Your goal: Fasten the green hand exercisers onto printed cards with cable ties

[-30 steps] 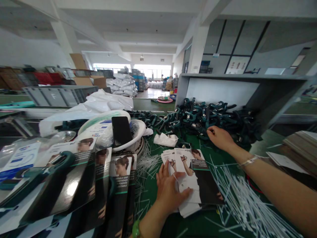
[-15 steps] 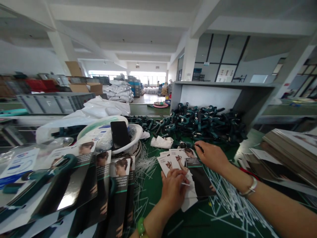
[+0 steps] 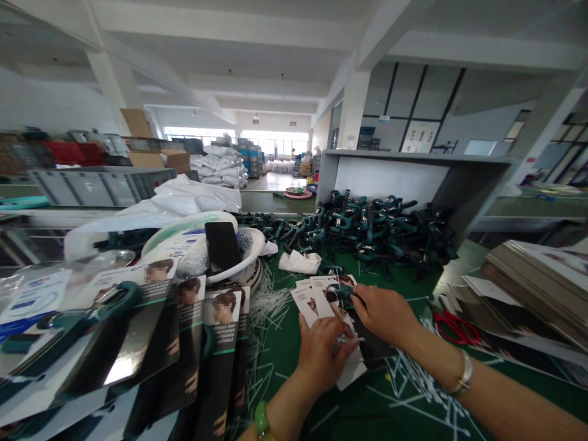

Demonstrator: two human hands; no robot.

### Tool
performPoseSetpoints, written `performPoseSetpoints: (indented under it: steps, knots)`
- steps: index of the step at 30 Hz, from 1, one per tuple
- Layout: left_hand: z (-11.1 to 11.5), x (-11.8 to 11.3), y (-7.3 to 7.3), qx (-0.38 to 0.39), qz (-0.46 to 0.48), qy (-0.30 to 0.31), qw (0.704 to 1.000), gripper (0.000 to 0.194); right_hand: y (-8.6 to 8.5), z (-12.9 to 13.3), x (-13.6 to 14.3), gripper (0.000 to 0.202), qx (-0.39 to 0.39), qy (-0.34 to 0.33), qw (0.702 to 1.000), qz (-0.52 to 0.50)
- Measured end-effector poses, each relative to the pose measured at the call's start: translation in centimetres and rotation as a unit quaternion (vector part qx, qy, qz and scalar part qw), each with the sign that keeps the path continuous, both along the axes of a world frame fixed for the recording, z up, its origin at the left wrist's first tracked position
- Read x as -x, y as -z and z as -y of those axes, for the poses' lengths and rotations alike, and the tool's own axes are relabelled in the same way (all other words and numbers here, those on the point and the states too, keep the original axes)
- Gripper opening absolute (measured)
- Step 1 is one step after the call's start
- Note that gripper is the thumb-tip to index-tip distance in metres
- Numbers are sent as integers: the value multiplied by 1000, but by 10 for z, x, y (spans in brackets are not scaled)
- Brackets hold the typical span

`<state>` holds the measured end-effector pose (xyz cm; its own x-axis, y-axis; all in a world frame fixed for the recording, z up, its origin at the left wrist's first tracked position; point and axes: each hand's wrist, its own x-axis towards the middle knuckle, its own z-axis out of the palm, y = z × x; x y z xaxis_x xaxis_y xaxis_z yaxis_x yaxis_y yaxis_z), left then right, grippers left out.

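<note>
My right hand (image 3: 386, 312) is closed on a dark teal hand grip strengthener (image 3: 340, 293), held over the upper part of the printed cards. My left hand (image 3: 324, 352) rests on the cards, its thumb and forefinger pinching a thin white cable tie (image 3: 360, 339). Beneath both hands lie several overlapping printed cards (image 3: 304, 301), white at the top and dark on the right one. Parts of the cards are hidden by my fingers.
A heap of hand grips (image 3: 381, 229) spills from a grey bin (image 3: 482, 190). Loose cable ties (image 3: 422, 386) and red-handled scissors (image 3: 457, 327) lie right, beside stacked cards (image 3: 533, 288). Carded grips (image 3: 156, 343) pile up left, near a white basin (image 3: 250, 260) with a phone (image 3: 222, 247).
My right hand has brought a hand grip from the heap's near edge leftward and down over the cards. The red scissors now show. My left hand stays on the cards with the cable tie.
</note>
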<state>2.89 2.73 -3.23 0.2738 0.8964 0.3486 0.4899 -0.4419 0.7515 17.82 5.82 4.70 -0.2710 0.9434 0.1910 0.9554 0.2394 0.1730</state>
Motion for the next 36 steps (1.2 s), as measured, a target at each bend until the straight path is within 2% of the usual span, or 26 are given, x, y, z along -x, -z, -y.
performPoseSetpoints:
  steps: [2,6,9,11,12,13,16,19,22,25,29,32,36]
  knots:
    - [-1,3,0,-15,38,-10,999,16,1,7,1,25,25,-22,999,-19]
    - [-10,7,3,4,184,-92,979,28,6,17,-1,32,80,-50,986,-140]
    - [-18,8,8,69,264,-133,953,30,5,17,-10,43,140,-17,938,-316]
    - [-21,10,11,66,270,-157,948,28,3,14,-19,43,163,7,900,-404]
    - [-23,11,12,49,256,-168,951,26,3,13,-23,40,161,9,896,-414]
    - [-25,13,12,27,232,-177,956,25,4,12,-26,37,152,1,905,-398]
    - [-31,18,4,-5,112,-170,979,23,12,10,-30,28,102,-63,961,-250]
    - [-42,16,-14,41,-37,-143,988,25,26,7,-25,25,67,-99,985,-125]
    - [-61,6,-34,70,-156,-137,976,30,41,1,-21,19,48,-112,989,-86]
    - [-82,-10,-47,74,-207,-130,967,35,55,-6,-23,19,24,-117,985,-124]
    - [-97,-29,-50,67,-203,-73,974,27,69,-12,-31,16,-11,-128,974,-187]
    - [-90,-33,-46,22,-201,-34,979,24,74,-14,-35,14,-37,-138,961,-236]
    - [-74,-24,-34,-66,-198,24,978,21,74,-13,-34,12,-68,-137,929,-336]
